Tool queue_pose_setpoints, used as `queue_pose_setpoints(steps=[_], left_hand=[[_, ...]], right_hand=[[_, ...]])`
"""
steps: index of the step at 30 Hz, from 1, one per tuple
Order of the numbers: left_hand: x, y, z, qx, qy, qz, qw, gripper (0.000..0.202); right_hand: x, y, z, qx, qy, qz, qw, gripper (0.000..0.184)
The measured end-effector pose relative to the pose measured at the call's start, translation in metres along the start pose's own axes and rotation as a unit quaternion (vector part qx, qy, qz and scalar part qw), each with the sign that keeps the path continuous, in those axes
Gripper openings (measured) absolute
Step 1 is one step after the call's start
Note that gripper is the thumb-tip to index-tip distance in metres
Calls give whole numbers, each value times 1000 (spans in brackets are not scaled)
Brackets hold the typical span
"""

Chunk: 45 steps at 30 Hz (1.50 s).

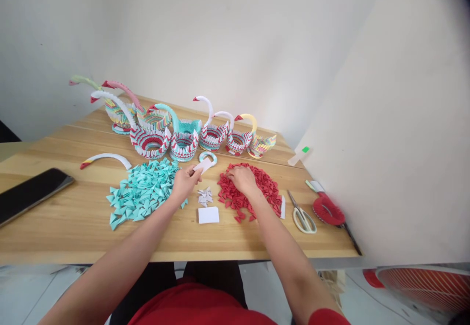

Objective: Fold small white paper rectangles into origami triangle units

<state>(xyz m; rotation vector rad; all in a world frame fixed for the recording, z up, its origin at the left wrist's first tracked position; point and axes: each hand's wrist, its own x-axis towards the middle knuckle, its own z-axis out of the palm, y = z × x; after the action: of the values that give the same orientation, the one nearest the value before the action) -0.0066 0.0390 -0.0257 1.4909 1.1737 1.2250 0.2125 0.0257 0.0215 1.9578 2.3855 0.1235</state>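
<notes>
Between the thumb and fingers of my left hand (184,182) is a small white paper rectangle (204,165), held above the table near a pale blue and white paper ring (210,156). My right hand (242,179) lies over the left part of a heap of red folded paper triangles (266,188). Its fingers are bent down together among the pieces, and their tips are hidden. Left of my left hand spreads a heap of turquoise folded triangles (145,193). Between my forearms are a few white folded triangles (205,196) and a stack of white paper slips (208,215).
Several folded-paper swans (150,141) stand along the back. A loose white swan neck (106,157) and a phone (35,193) lie left. Scissors (303,217), a red paper ring (328,211) and a clear strip with a green end (299,156) lie right. A fan (428,288) stands below.
</notes>
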Motion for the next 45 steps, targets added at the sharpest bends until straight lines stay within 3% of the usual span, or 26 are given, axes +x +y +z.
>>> queue_pose_setpoints(steps=[10, 19, 21, 25, 26, 29, 32, 35, 38, 41, 45], left_hand=[[0, -1, 0, 4, 2, 4, 1000, 30], [0, -1, 0, -9, 1, 0, 1000, 31], [-1, 0, 0, -17, -1, -3, 1000, 31], [-4, 7, 2, -32, -30, 1, 999, 33], [-6, 10, 3, -41, -51, 4, 998, 34], [-15, 18, 9, -73, -144, -2, 987, 34], [-26, 24, 18, -94, -220, -48, 970, 35], [-34, 28, 27, -111, -237, -79, 962, 34], [-38, 29, 33, -117, -220, -86, 965, 32], [-38, 30, 33, -107, -211, -93, 967, 32], [-38, 33, 31, -104, -220, -71, 967, 30]], right_hand=[[-7, -10, 11, 40, 4, 3, 999, 12], [-40, 7, 6, 200, 67, 5, 978, 20], [-52, 10, 8, 298, 79, 26, 951, 26], [-70, 7, 12, 523, 89, 104, 841, 27], [-74, 4, 12, 523, 88, 111, 840, 25], [-82, -8, 6, 436, 96, 102, 889, 17], [-90, -21, -1, 366, 91, 76, 923, 16], [-96, -32, -5, 343, 76, 53, 935, 18], [-99, -39, -5, 351, 83, 55, 931, 18], [-99, -41, 1, 428, 89, 53, 898, 17], [-94, -43, 14, 586, 78, 78, 802, 21]])
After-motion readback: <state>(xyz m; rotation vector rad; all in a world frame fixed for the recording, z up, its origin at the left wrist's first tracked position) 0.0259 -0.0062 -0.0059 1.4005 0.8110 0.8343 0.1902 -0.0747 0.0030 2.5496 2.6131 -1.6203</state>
